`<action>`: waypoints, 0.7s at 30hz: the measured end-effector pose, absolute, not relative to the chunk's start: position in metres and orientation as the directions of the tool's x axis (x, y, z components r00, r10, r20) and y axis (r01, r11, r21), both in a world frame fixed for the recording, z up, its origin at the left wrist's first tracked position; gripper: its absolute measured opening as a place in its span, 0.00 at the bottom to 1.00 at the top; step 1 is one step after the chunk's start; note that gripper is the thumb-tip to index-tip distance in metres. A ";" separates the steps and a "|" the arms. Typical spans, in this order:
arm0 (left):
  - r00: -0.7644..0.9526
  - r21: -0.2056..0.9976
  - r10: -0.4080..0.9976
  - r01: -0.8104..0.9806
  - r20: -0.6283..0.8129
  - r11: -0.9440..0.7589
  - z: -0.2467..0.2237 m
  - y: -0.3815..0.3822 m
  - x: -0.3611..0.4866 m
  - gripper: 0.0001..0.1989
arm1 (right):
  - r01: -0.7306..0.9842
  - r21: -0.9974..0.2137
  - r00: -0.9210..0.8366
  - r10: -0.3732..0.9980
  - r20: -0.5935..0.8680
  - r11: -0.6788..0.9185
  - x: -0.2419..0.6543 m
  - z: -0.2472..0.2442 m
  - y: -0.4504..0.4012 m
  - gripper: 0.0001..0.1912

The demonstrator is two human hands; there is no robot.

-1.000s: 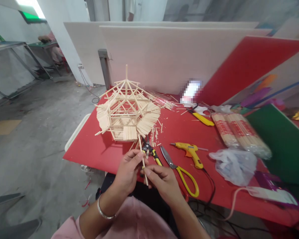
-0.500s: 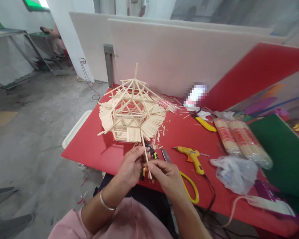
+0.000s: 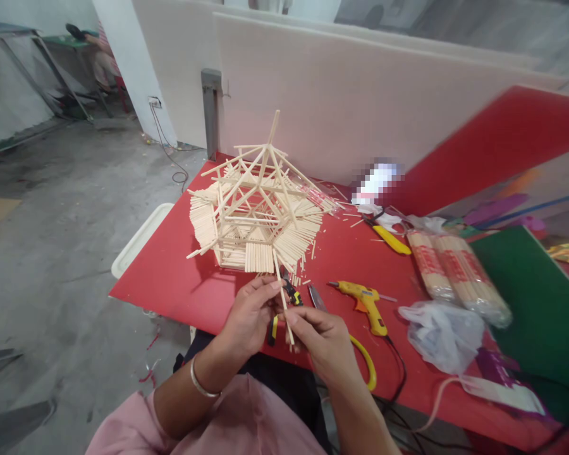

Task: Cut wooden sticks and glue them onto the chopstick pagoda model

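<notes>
Both hands are closed on a thin wooden stick (image 3: pixel 285 302) that slants up toward the model. Its far end overlaps the model's front edge; whether it touches there I cannot tell. My left hand (image 3: pixel 253 311) pinches it higher up, while my right hand (image 3: pixel 318 338) grips near its lower end. Just beyond stands a pavilion-like stick model (image 3: pixel 259 258) with slatted panels and an open, pointed roof frame (image 3: pixel 269 148). Black-and-yellow pliers (image 3: pixel 293 294) lie partly hidden behind my hands. To the right, yellow-handled scissors (image 3: pixel 367 366) are partly covered by my right hand.
A yellow glue gun (image 3: pixel 370 309) with a cable rests on the red table (image 3: pixel 161 278). Farther right are bagged stick bundles (image 3: pixel 455 265), a clear plastic bag (image 3: pixel 443 335) and a yellow-handled cutting tool (image 3: pixel 392 240). Stick offcuts lie beside the model. Pale boards (image 3: pixel 360 107) stand behind.
The view has shifted slightly. The roof frame's tip appears farther right over its base. Both hands keep their grip on the stick, at nearly the same places.
</notes>
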State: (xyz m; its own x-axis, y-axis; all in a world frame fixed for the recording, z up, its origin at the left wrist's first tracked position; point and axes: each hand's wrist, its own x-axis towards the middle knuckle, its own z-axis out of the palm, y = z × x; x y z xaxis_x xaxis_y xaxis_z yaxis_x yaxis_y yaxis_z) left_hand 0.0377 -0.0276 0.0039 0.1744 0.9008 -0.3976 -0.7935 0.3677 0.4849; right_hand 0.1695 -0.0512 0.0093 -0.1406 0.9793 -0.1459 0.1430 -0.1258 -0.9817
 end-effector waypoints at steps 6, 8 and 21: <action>0.150 0.502 0.904 -0.789 -0.400 0.353 0.006 -0.026 0.037 0.14 | 0.130 -0.981 -0.146 0.976 -0.160 -0.142 0.167 0.011 -0.051 0.20; 0.152 0.506 0.904 -0.786 -0.400 0.356 0.007 -0.026 0.037 0.14 | 0.125 -0.981 -0.147 0.975 -0.167 -0.149 0.167 0.011 -0.050 0.20; 0.179 0.496 0.885 -0.773 -0.429 0.396 0.009 -0.024 0.036 0.14 | 0.098 -0.984 -0.157 0.974 -0.165 -0.150 0.165 0.012 -0.052 0.19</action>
State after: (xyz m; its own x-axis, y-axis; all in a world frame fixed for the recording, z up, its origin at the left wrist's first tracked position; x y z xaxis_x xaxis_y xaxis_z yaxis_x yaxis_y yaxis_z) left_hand 0.0364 -0.0237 0.0091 0.1789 0.8854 -0.4291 -0.7727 0.3964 0.4957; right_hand 0.1652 -0.0523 0.0118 -0.1572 0.9738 -0.1645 0.0983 -0.1503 -0.9837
